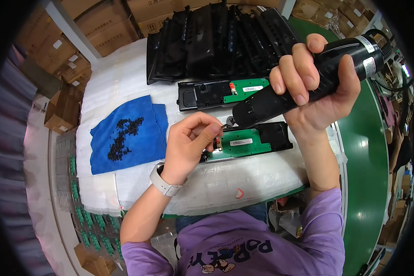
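Observation:
My right hand (315,85) is wrapped around a black electric screwdriver (267,103), tilted so its tip end points down and left. Close to that tip, my left hand (195,140) has thumb and forefinger pinched together; anything between them is too small to make out. Beneath both hands lies a black plastic housing (280,136) with a green circuit board (253,143) in it. Behind it rests a second black housing (204,95), also fitted with a green board (250,88). Left of my left hand, a pile of small black screws (123,138) sits on a blue cloth (147,152).
A heap of black plastic housings (211,43) covers the far part of the white-covered table (110,83). Cardboard boxes (101,23) stand behind it. More green boards (94,239) are at lower left. The screwdriver's cable (398,87) trails off to the right.

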`<state>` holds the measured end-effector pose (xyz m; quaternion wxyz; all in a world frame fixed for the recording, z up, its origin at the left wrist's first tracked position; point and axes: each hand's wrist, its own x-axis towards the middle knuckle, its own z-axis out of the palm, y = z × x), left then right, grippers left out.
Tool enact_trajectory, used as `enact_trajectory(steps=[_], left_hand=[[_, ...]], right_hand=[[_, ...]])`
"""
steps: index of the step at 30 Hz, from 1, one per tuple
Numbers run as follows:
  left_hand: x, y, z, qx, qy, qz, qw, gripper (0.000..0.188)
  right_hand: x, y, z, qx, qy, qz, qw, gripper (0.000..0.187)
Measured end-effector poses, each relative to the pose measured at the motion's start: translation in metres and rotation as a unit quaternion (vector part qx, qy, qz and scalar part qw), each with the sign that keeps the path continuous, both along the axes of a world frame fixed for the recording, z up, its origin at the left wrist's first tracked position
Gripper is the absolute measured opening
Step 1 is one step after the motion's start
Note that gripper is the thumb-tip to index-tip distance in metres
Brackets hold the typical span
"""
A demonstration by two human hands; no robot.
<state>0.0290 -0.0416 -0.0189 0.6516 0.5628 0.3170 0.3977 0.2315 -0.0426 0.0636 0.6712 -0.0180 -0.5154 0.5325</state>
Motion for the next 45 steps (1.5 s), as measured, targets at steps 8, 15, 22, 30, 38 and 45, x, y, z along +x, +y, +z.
enact_trajectory(steps=[8, 15, 22, 30, 38, 45], left_hand=[[-0.002, 0.002, 0.002, -0.008, 0.008, -0.01, 1.0, 0.011], [-0.003, 0.003, -0.002, -0.015, 0.01, -0.022, 1.0, 0.011], [-0.004, 0.005, -0.007, 0.012, 0.021, -0.062, 0.998, 0.018], [-0.029, -0.007, -0.003, 0.38, 0.315, -0.095, 0.865, 0.06], [-0.036, -0.008, -0.025, 0.351, 0.258, -0.03, 0.9, 0.042], [-0.034, -0.009, -0.034, 0.376, 0.267, -0.017, 0.887, 0.034]], right_hand=[[0.002, -0.002, -0.001, 0.004, -0.005, 0.004, 1.0, 0.038], [-0.001, -0.004, -0.002, 0.004, -0.019, -0.006, 1.0, 0.038], [-0.012, -0.004, -0.004, -0.101, 0.058, -0.059, 0.991, 0.032], [-0.041, -0.02, -0.029, -0.107, -0.206, -0.024, 0.972, 0.036], [-0.063, -0.028, -0.035, -0.122, -0.168, -0.02, 0.978, 0.026], [-0.068, -0.033, -0.036, -0.089, -0.281, -0.033, 0.955, 0.028]])
